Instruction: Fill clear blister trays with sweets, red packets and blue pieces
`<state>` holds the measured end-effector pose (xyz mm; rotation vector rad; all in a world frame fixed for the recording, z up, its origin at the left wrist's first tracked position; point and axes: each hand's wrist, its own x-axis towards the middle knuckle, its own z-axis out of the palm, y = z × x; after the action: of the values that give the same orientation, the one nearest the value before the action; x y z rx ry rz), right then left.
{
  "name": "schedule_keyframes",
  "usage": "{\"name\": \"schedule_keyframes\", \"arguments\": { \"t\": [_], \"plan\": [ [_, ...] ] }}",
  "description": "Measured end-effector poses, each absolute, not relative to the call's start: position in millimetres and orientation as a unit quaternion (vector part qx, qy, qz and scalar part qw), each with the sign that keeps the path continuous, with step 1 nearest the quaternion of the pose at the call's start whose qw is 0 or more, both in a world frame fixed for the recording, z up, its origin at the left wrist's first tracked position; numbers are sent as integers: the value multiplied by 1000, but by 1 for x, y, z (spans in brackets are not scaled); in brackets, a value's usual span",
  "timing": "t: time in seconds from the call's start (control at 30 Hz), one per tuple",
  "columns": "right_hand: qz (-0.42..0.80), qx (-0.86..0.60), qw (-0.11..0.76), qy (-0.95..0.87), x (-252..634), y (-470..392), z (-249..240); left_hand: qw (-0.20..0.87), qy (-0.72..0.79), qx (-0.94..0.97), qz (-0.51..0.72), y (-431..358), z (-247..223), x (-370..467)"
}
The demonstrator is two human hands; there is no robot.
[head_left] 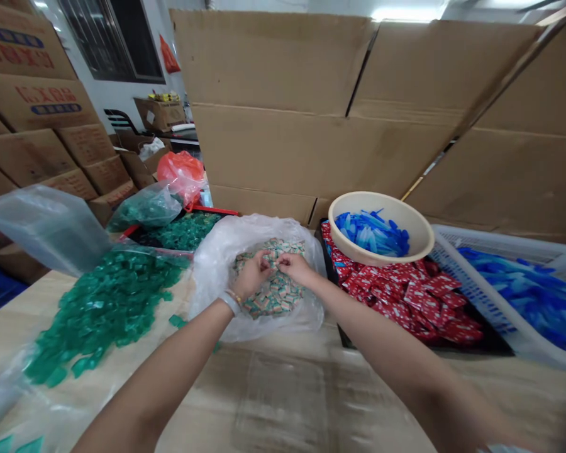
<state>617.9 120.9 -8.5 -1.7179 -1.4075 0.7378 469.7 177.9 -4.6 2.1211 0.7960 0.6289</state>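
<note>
A white plastic bag (217, 251) lies open in the middle of the table, filled with small green and orange packets (276, 296). My left hand (253, 275) is over the packets with its fingers curled in a pinch. Close beside it, my right hand (296, 267) also pinches, the fingertips of both hands almost meeting. Whatever sits between the fingers is too small and blurred to make out. A bracelet and a pale band circle my left wrist.
Green translucent pieces (108, 308) are heaped at left, near a clear plastic bin (47, 223). To the right, red packets (419, 299) fill a black tray under a cream bowl (382, 258) of blue pieces. Beyond is a white basket (495, 302). Cardboard (283, 145) stands behind.
</note>
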Motion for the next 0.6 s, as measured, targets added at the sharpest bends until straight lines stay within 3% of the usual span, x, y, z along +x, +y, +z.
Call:
{"name": "schedule_keyframes", "arguments": {
  "t": [0.3,0.6],
  "plan": [
    [268,-672,331,-606,607,105,-3,179,329,919,122,156,17,466],
    [30,-760,170,-626,598,85,6,163,373,906,115,173,15,473]
  ]
}}
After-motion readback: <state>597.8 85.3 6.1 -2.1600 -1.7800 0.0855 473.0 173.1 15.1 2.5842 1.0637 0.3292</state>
